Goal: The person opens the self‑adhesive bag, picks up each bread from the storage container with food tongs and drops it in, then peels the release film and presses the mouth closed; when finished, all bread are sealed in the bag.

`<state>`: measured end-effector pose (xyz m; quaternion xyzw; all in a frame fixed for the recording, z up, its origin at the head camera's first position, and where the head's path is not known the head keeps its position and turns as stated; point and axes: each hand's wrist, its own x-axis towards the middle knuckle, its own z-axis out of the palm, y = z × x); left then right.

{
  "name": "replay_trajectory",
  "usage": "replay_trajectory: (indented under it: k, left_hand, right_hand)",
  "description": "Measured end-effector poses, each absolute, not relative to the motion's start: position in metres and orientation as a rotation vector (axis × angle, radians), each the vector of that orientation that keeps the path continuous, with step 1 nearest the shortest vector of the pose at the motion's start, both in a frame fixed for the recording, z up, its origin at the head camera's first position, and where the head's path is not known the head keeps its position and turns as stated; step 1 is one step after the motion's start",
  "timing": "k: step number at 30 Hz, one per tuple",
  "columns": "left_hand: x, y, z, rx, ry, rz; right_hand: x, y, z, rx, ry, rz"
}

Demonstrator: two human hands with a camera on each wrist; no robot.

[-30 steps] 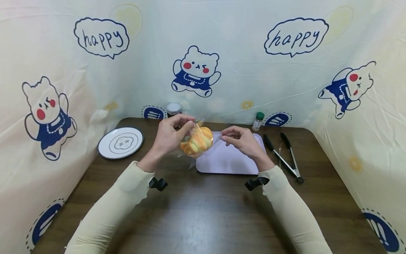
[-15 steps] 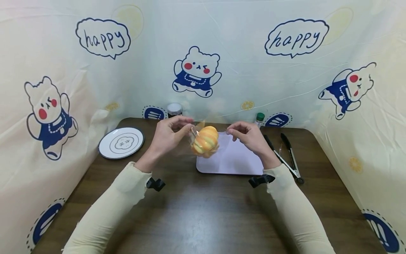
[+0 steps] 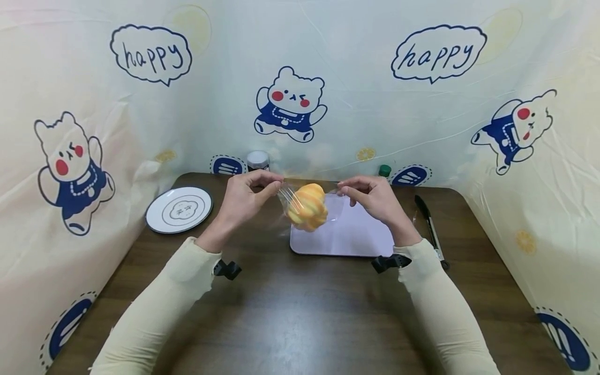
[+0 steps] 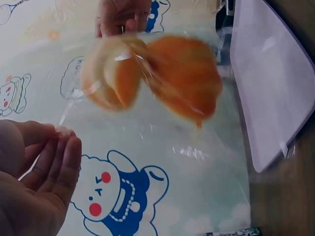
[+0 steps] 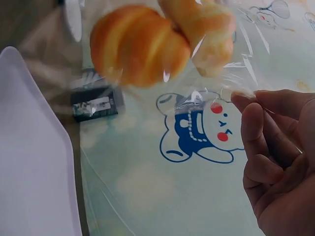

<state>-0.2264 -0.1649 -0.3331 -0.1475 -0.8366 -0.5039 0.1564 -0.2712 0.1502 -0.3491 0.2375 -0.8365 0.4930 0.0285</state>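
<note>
Between my hands hangs a clear plastic bag [image 3: 335,207] with golden-yellow bread [image 3: 308,205] in it. Both wrist views show two pieces through the film, a rounded ridged roll [image 5: 140,44] and a narrower knobbly one [image 5: 210,44]. My left hand [image 3: 247,198] pinches the bag's left upper corner between thumb and fingertips. With thumb and index finger, my right hand [image 3: 373,199] pinches the right upper edge, the film stretched between both hands. Below the bag, a pale lilac tray [image 3: 347,239] lies on the table, partly hidden by bread and right hand.
A white plate [image 3: 159,216] with a dark rim lies at the left. Along the back stand a white-lidded jar [image 3: 258,160] and a green-capped bottle [image 3: 384,171]. Black-and-silver tongs [image 3: 432,224] lie at the right, partly behind my right forearm. A printed cloth [image 3: 356,94] surrounds the table.
My hands have moved apart, the right one going rightward, and the bag now spreads between them. The bread has swung right over the tray. My right forearm now covers part of the tongs.
</note>
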Motion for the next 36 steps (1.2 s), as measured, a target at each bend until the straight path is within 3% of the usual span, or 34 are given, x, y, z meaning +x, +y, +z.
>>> replay_trajectory:
  k: [36]
  left_hand:
    - [-0.231, -0.171, -0.337, -0.693, -2.213, -1.782]
  right_hand:
    - [-0.277, 0.165, -0.354, 1.072, -2.046, 1.932]
